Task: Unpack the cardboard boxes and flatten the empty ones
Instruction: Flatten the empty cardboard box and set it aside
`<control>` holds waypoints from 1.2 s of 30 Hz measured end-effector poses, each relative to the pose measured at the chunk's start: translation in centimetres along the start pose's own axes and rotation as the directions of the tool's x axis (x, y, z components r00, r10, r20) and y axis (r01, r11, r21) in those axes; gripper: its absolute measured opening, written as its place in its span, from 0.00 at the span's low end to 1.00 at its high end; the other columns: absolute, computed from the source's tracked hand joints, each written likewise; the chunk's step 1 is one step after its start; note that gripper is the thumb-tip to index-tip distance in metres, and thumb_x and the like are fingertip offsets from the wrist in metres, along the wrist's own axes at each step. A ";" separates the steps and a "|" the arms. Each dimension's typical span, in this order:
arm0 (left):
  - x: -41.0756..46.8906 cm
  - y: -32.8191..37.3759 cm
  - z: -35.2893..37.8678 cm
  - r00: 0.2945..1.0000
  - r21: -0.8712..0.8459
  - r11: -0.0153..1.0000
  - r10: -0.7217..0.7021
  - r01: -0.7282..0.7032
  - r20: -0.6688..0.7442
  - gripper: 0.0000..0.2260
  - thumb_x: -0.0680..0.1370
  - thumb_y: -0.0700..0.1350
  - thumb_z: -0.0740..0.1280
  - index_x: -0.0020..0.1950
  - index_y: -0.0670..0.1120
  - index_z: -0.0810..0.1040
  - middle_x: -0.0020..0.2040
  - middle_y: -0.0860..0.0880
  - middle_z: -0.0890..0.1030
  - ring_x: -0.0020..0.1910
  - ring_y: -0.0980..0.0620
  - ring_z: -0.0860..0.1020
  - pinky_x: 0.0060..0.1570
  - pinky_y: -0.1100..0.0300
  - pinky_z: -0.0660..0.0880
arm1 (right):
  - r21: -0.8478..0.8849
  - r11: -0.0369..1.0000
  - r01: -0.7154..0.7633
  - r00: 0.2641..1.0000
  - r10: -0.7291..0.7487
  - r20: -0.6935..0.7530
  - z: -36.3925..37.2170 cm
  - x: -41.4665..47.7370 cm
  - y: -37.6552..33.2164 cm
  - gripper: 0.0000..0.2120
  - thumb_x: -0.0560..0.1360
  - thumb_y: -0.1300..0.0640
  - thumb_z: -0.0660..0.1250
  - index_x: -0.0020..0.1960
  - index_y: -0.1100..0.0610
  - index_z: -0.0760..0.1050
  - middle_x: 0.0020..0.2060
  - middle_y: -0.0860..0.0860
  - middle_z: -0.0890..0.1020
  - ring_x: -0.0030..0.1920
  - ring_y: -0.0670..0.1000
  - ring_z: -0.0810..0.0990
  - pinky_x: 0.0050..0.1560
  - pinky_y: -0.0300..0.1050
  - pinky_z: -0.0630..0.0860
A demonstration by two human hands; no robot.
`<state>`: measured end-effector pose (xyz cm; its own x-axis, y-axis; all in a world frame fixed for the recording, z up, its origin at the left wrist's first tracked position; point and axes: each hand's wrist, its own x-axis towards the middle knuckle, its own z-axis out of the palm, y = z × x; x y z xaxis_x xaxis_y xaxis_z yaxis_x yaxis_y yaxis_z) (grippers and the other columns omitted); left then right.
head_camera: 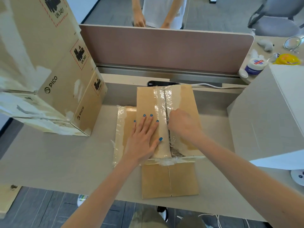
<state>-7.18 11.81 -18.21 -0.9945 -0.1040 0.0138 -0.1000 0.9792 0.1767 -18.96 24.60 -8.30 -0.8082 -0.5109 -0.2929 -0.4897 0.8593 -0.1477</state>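
At lower centre, a flat brown flap [169, 180] lies on the desk [49, 162]. Just above it sits the taped cardboard box [148, 99]. Our left hand [144, 137] rests flat on its left top panel, fingers straight. Our right hand [184, 124] curls at the slit centre seam [165, 102] with its fingertips hidden, so we cannot tell what it grips. PICO boxes [54, 76] stand upper left.

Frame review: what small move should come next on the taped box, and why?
Probably lift the right flap open: the right hand hooks its edge at the split seam, while the left hand presses the left flap flat.
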 end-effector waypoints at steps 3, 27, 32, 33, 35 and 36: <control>0.0 0.0 -0.1 1.000 0.006 1.000 0.002 -0.001 -0.016 0.31 0.80 0.66 0.44 0.81 0.55 0.56 0.82 0.53 0.50 0.80 0.51 0.43 0.77 0.51 0.35 | -0.025 1.000 0.008 1.000 -0.008 0.019 0.5 -1.7 -0.2 0.11 0.77 0.62 0.61 0.58 0.62 0.73 0.55 0.57 0.77 0.55 0.58 0.78 0.44 0.43 0.67; 0.1 0.5 -0.5 0.998 0.079 0.996 -0.053 0.049 0.042 0.29 0.81 0.65 0.46 0.80 0.57 0.53 0.82 0.55 0.48 0.80 0.51 0.42 0.77 0.48 0.38 | -0.035 0.999 0.038 0.994 -0.035 0.103 3.4 -12.1 0.7 0.10 0.74 0.64 0.61 0.53 0.60 0.74 0.51 0.56 0.78 0.50 0.57 0.78 0.41 0.43 0.70; 0.3 0.5 -0.8 0.998 0.074 0.997 -0.033 0.028 0.060 0.29 0.82 0.64 0.45 0.81 0.55 0.52 0.82 0.53 0.49 0.80 0.51 0.43 0.77 0.49 0.37 | -0.111 0.991 0.076 0.996 -0.071 0.044 4.6 -13.4 1.1 0.10 0.75 0.64 0.61 0.55 0.60 0.75 0.49 0.56 0.78 0.50 0.57 0.80 0.40 0.43 0.70; 0.1 0.4 -0.9 0.999 0.072 0.997 -0.023 0.020 0.048 0.27 0.83 0.61 0.47 0.81 0.54 0.53 0.82 0.52 0.50 0.80 0.51 0.45 0.77 0.49 0.38 | -0.096 0.993 0.073 0.997 -0.073 -0.001 5.0 -13.7 1.5 0.09 0.75 0.64 0.60 0.53 0.60 0.76 0.46 0.56 0.78 0.48 0.57 0.81 0.38 0.44 0.68; -0.6 0.4 -1.2 1.000 0.077 0.997 0.009 -0.009 -0.009 0.25 0.84 0.58 0.46 0.79 0.51 0.60 0.80 0.50 0.58 0.80 0.50 0.52 0.78 0.48 0.43 | -0.025 0.998 0.063 0.990 -0.066 -0.126 5.9 -14.2 2.4 0.07 0.78 0.61 0.58 0.51 0.60 0.74 0.43 0.55 0.79 0.46 0.58 0.80 0.38 0.45 0.66; -1.2 0.5 -1.3 0.999 0.071 0.997 0.027 -0.024 -0.046 0.26 0.83 0.57 0.45 0.77 0.50 0.64 0.79 0.49 0.63 0.79 0.49 0.57 0.78 0.47 0.46 | 0.021 0.997 0.069 0.981 -0.064 -0.184 6.4 -14.5 2.9 0.08 0.79 0.58 0.57 0.52 0.59 0.73 0.43 0.55 0.79 0.44 0.59 0.80 0.38 0.46 0.66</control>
<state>-6.02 12.17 -16.90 -0.9943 -0.0852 0.0640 -0.0781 0.9912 0.1065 -6.63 34.67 -10.52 -0.8217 -0.5603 -0.1040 -0.5372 0.8225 -0.1869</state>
